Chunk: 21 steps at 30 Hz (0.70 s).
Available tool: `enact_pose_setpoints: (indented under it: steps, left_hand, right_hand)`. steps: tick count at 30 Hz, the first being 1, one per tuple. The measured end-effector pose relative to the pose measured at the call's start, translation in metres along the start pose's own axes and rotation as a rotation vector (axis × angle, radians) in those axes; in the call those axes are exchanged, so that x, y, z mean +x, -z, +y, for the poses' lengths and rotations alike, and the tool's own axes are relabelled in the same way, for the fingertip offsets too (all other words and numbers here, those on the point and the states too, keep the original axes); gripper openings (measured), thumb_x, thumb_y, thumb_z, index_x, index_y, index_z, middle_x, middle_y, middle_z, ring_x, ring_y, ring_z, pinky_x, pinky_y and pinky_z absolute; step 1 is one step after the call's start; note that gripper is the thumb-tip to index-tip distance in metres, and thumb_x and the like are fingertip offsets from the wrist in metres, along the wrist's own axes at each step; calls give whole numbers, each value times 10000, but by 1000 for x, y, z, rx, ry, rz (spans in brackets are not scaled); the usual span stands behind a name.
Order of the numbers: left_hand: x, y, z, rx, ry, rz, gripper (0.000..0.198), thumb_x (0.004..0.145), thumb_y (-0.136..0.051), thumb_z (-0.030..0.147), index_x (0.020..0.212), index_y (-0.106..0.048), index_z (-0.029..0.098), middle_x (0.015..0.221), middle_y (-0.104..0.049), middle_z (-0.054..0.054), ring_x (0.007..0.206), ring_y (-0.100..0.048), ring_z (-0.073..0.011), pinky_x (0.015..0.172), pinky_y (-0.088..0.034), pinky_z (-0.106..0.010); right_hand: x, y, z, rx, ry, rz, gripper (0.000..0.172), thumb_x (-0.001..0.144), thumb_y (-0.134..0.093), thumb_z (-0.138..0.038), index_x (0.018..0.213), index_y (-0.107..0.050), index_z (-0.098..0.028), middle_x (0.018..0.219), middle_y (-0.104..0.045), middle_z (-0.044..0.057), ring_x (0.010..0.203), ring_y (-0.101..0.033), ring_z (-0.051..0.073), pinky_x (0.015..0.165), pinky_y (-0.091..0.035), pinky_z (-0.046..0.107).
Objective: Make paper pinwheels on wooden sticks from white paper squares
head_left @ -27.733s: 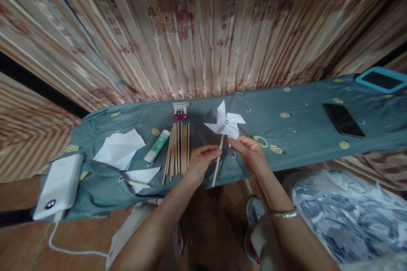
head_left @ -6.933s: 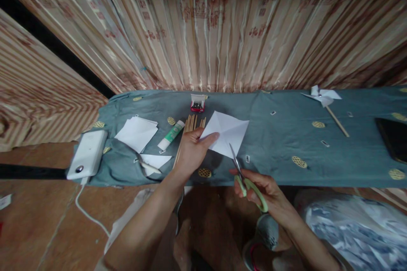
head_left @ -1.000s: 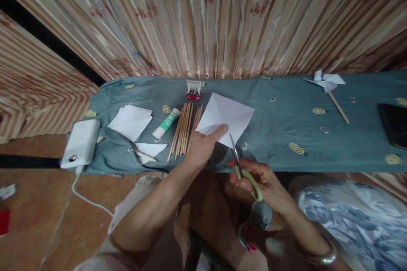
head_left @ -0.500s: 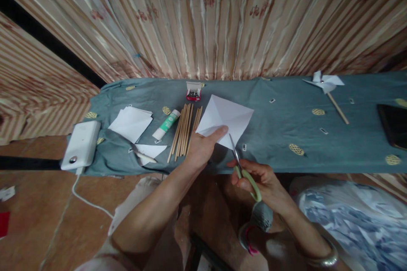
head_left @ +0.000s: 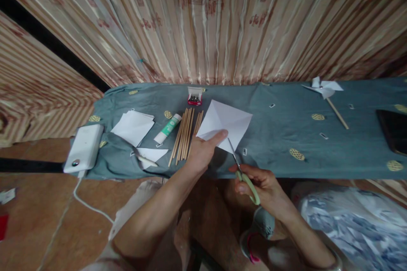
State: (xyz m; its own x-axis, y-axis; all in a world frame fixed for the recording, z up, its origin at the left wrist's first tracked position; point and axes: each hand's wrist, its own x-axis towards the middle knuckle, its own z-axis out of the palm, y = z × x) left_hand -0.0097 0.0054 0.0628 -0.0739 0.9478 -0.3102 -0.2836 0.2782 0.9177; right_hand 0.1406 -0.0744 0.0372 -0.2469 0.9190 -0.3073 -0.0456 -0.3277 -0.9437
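My left hand (head_left: pixel 205 148) grips a creased white square of paper (head_left: pixel 230 120) by its near left side, thumb on top. The fingers beneath the sheet are hidden. My right hand (head_left: pixel 262 184) is closed round the green handles of a pair of scissors (head_left: pixel 246 180). Their blades meet the paper at its near corner, just right of my left thumb. Left of the paper lie several wooden sticks (head_left: pixel 182 135), and beyond them a glue stick (head_left: pixel 167 128). A small red open box (head_left: pixel 194 97) with metal pins stands behind.
On the left are a stack of white paper (head_left: pixel 133 127), a white triangle with a pen-like tool (head_left: pixel 148 161) on it, and a white power bank (head_left: pixel 83 148) with a cable. A paper pinwheel (head_left: pixel 326 89) and a dark phone (head_left: pixel 392 129) lie right. A curtain (head_left: pixel 216 29) hangs behind.
The scissors' blades have come closer together and lie at the paper's near corner. My left hand keeps its hold on the sheet. The whole view has shifted slightly.
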Motion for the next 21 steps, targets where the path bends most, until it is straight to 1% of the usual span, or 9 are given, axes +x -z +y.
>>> enact_pose_setpoints:
  steps: [4,7,9,12,15,21]
  left_hand:
    - [2,1,-1,-54,-13,-14,321,562,-790,312,813,-706,131,931,-746,-102,895,-682,-254,829,-520,-355]
    - [3,3,0,-55,-8,-30,344,546,-790,300,828,-709,118,893,-749,-103,863,-687,-256,826,-522,-366]
    - [3,4,1,-37,-7,-8,357,536,-792,274,848,-711,119,853,-749,-97,826,-690,-250,812,-523,-367]
    - [1,5,0,-6,-4,18,314,529,-790,240,815,-716,136,816,-749,-78,781,-687,-229,779,-524,-342]
    - [1,5,-2,20,7,1,261,531,-782,242,765,-714,146,793,-747,-67,744,-680,-215,754,-524,-327]
    - [1,5,-4,17,13,0,285,530,-787,248,785,-716,142,805,-746,-68,741,-679,-215,754,-521,-325]
  right_hand:
    - [0,-1,-2,-17,2,17,464,598,-792,-524,878,-710,-162,587,-561,-18,520,-453,93,482,-388,230]
    - [0,0,-2,-17,-1,12,468,604,-783,-534,873,-713,-158,577,-534,-25,508,-432,85,467,-367,224]
    - [0,2,0,-15,1,7,461,616,-783,-519,891,-710,-156,586,-534,-25,516,-438,86,473,-367,221]
    - [0,3,3,-25,11,-3,446,638,-776,-503,920,-706,-163,610,-549,-20,538,-454,94,494,-387,227]
    - [0,3,4,-30,22,2,450,644,-770,-513,926,-707,-168,616,-547,-19,542,-453,95,490,-388,224]
    - [0,1,0,-24,24,17,442,626,-778,-517,877,-705,-161,594,-551,-20,524,-450,91,483,-382,228]
